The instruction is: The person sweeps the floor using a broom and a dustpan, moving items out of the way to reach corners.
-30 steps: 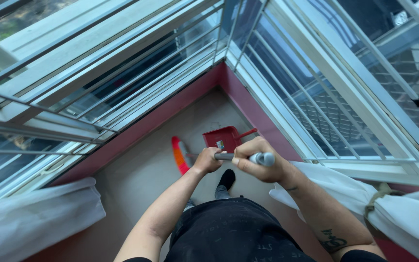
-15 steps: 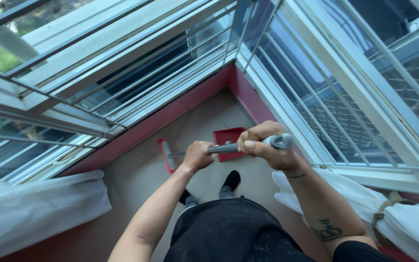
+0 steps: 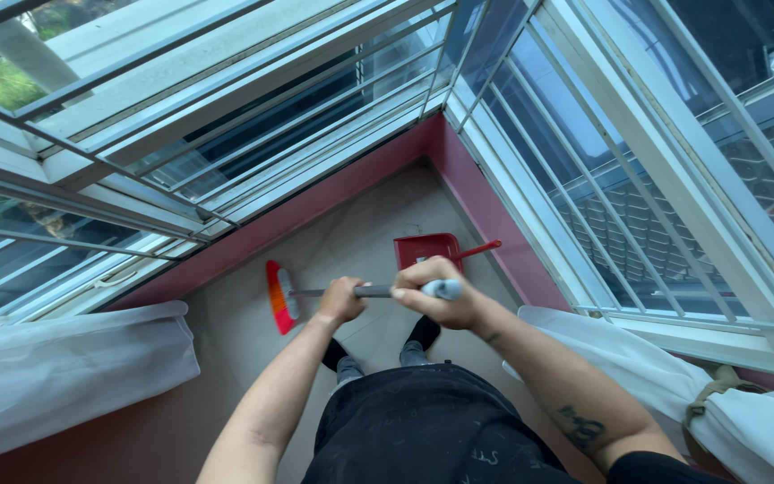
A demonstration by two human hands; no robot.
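Broom (image 3: pixel 281 296): head on tan floor (image 3: pixel 226 358), left of the red dustpan (image 3: pixel 427 249) in the window corner. Left hand (image 3: pixel 340 300) and right hand (image 3: pixel 436 296) both closed around its grey handle. No debris discernible; progress cannot be judged.

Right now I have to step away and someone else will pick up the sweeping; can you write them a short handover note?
Left hand: gripping the broom handle lower down.
Right hand: gripping the handle near its top end.
Broom head: on the floor, left of the feet, near the red skirting.
Red dustpan: on the floor in the corner, untouched.
Done: cannot tell; no dirt pile visible.
Left: sweep toward the dustpan, probably.
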